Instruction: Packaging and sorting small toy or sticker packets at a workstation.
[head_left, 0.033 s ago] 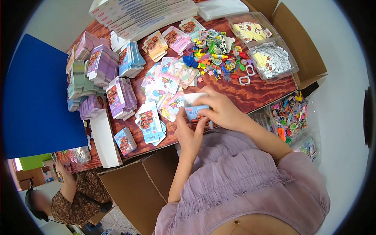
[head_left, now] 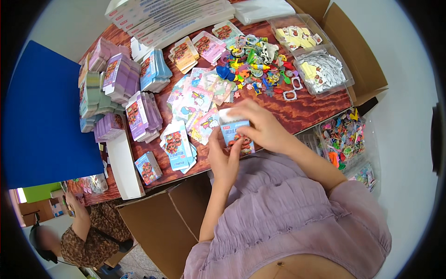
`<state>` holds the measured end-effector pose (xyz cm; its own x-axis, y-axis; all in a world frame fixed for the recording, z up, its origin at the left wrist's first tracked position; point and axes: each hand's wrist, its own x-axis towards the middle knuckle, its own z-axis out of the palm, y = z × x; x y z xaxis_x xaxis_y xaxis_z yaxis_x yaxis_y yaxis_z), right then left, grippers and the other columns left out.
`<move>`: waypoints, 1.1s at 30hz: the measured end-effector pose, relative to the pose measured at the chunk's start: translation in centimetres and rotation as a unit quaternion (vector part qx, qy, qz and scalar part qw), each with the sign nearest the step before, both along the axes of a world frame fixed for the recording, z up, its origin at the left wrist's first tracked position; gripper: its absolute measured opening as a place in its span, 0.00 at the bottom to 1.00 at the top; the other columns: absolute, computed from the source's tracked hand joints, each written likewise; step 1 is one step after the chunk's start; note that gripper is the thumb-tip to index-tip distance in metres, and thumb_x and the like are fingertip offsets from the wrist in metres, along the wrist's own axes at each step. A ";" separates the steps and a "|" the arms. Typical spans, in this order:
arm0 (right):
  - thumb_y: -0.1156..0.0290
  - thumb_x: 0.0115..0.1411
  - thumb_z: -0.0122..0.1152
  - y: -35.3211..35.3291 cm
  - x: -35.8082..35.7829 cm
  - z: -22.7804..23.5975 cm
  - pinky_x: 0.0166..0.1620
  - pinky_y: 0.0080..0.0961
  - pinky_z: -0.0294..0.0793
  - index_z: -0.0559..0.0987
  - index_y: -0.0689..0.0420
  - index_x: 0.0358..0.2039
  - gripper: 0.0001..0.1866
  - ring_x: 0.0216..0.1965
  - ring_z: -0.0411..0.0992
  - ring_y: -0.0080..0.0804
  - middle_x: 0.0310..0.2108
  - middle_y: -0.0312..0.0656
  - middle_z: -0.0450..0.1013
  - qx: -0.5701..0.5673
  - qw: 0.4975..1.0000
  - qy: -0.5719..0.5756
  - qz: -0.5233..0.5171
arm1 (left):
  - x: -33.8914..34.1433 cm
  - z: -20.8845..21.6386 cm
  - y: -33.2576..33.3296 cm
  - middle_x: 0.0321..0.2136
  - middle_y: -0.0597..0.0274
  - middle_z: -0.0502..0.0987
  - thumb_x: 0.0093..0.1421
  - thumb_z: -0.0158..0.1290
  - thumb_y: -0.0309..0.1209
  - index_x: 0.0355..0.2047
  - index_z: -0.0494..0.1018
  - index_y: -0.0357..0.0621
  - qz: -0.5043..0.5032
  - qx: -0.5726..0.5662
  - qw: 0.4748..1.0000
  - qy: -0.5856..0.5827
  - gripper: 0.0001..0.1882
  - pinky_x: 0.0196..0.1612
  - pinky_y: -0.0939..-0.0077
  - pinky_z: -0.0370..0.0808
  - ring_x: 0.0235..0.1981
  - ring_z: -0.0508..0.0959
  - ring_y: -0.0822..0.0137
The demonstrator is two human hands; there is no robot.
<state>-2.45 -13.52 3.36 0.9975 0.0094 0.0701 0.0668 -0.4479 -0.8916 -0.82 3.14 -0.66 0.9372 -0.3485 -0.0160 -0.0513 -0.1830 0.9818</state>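
Note:
Near the table's front edge I hold a small blue cardboard box (head_left: 238, 136) with a cartoon picture, its white top flap standing up. My left hand (head_left: 224, 160) grips the box from its left side, thumb across the front. Curled over the upper right of the box, my right hand (head_left: 260, 124) has its fingers at the white flap. Just left of the box lie colourful cartoon cards (head_left: 197, 102). A fanned stack of flat blue cartons (head_left: 178, 146) and a folded-up small blue box (head_left: 148, 167) are farther left.
Stacks of purple cartons (head_left: 123, 76) fill the table's left side. Small plastic trinkets (head_left: 260, 69) are heaped beyond my hands. Clear trays (head_left: 346, 76) of small packets stand far right. A bag of trinkets (head_left: 346, 139) is below them. A person (head_left: 88, 232) works at lower left.
My right fingers have shifted up off the box's front towards its top flap, and more of the printed front shows. My left hand keeps its hold.

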 end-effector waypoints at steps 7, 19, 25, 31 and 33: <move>0.84 0.57 0.60 0.0 -0.6 -3.3 0.43 0.18 0.73 0.73 0.64 0.47 0.16 0.40 0.72 0.18 0.42 0.38 0.73 0.409 0.907 -0.050 -0.087 | 0.1 2.4 0.5 0.47 0.56 0.73 0.63 0.51 0.20 0.63 0.54 0.40 -0.074 -0.102 0.988 0.085 0.30 0.29 0.84 0.75 0.38 0.78 0.74; 0.80 0.63 0.53 -0.1 -1.5 -2.5 0.50 0.24 0.71 0.73 0.64 0.49 0.14 0.47 0.72 0.26 0.48 0.44 0.73 0.200 0.975 -0.014 -0.095 | 0.7 2.0 1.0 0.46 0.55 0.72 0.62 0.51 0.19 0.59 0.55 0.42 -0.095 -0.084 0.982 0.138 0.27 0.24 0.85 0.72 0.36 0.78 0.74; 0.80 0.61 0.57 -0.7 -1.0 -4.1 0.46 0.22 0.73 0.75 0.63 0.39 0.06 0.44 0.73 0.24 0.45 0.44 0.74 0.330 0.944 0.004 -0.027 | 0.6 1.0 1.2 0.47 0.51 0.71 0.60 0.52 0.14 0.60 0.52 0.41 -0.101 -0.045 0.990 0.086 0.31 0.36 0.79 0.77 0.42 0.78 0.67; 0.81 0.58 0.61 -1.8 -0.5 -3.0 0.46 0.20 0.74 0.74 0.62 0.38 0.08 0.43 0.74 0.21 0.40 0.39 0.75 0.313 0.938 0.143 -0.039 | 0.3 1.0 1.3 0.47 0.51 0.71 0.59 0.52 0.13 0.61 0.51 0.41 -0.101 -0.042 0.987 0.117 0.32 0.41 0.76 0.78 0.43 0.78 0.65; 0.81 0.58 0.61 -1.8 -0.3 -3.0 0.46 0.21 0.74 0.73 0.61 0.39 0.09 0.44 0.74 0.22 0.41 0.41 0.75 0.325 0.937 0.117 -0.051 | 0.3 1.0 1.3 0.47 0.51 0.71 0.59 0.52 0.13 0.61 0.51 0.41 -0.100 -0.047 0.986 0.126 0.33 0.41 0.76 0.78 0.43 0.78 0.65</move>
